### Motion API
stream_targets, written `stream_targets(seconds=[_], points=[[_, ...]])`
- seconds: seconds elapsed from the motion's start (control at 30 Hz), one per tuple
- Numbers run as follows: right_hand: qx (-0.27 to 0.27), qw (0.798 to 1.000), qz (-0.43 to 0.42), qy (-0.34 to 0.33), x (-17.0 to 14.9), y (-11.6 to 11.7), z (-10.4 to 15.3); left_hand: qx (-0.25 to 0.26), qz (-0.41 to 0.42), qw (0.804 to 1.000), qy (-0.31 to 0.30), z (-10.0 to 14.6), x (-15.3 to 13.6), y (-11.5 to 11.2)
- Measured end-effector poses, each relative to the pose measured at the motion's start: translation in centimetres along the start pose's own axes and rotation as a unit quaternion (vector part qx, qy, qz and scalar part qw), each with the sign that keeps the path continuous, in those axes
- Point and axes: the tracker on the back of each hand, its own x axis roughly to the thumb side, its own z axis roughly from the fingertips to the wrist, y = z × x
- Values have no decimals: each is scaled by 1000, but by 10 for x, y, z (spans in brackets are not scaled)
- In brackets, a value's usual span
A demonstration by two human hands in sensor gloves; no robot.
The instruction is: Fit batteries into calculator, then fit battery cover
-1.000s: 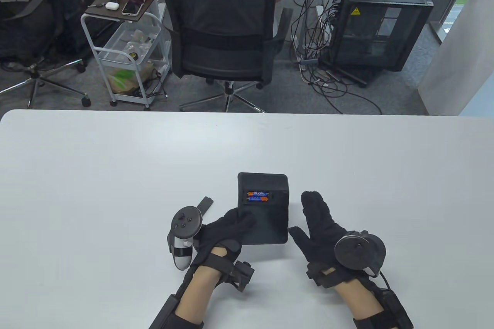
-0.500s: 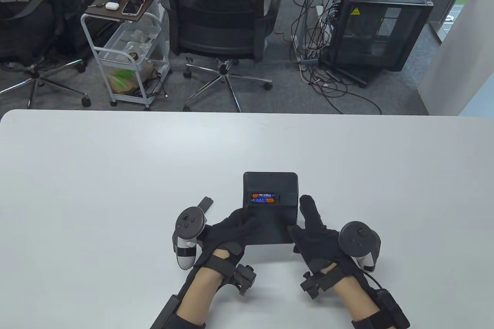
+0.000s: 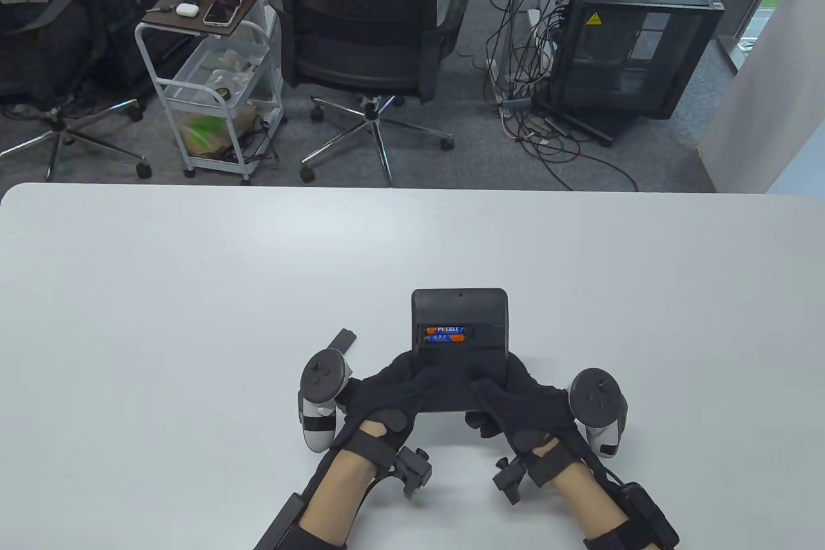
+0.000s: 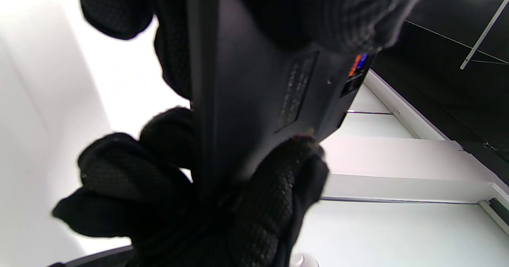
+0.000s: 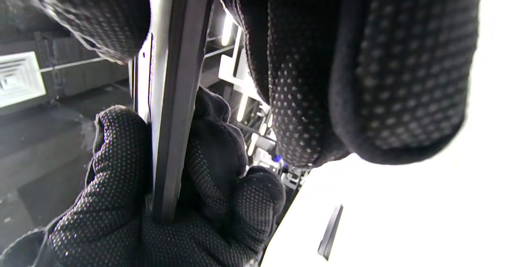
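The black calculator [image 3: 459,311] lies back side up, its open battery bay holding two orange-and-blue batteries [image 3: 446,334]. My left hand [image 3: 399,385] grips its near left edge and my right hand [image 3: 512,390] grips its near right edge, thumbs on the back face and fingers underneath. The left wrist view shows the calculator's back [image 4: 254,100] with the batteries [image 4: 358,62] at its far end. The right wrist view shows the calculator's thin edge [image 5: 175,100] between my fingers. The narrow black battery cover [image 3: 341,341] lies on the table left of my left hand; it also shows in the right wrist view [image 5: 330,231].
The white table [image 3: 193,292] stretches wide to the left, right and far side. Beyond its far edge are an office chair [image 3: 367,15], a white cart [image 3: 213,79] and a black computer case [image 3: 635,40].
My right hand has moved left from beside the calculator and taken hold of its near right edge. The calculator has shifted slightly right. The chair behind the table has rolled back.
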Motion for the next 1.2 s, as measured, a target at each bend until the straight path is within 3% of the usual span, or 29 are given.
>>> stream_targets(seconds=[0.13, 0.43, 0.6, 0.7, 0.87, 1.03, 1.2], points=[[-17, 1000, -11, -23, 5, -5, 0, -24, 31, 999, 28, -2, -5, -3], [-17, 997, -71, -35, 5, -5, -1, -23, -11, 998, 54, 0, -4, 0], [-38, 993, -102, -36, 4, -13, -2, 14, -16, 999, 46, 4, 3, 4], [-59, 990, -122, -33, 3, -20, -2, 41, -63, 997, 30, 6, 12, 11], [-86, 987, -130, -30, 2, -31, -2, 128, -205, 970, -3, 14, 31, 27], [-98, 986, -128, -30, 1, -36, -2, 195, -286, 938, -15, 21, 42, 50], [-102, 987, -124, -31, 1, -37, -2, 222, -379, 898, 16, 21, 37, 70]])
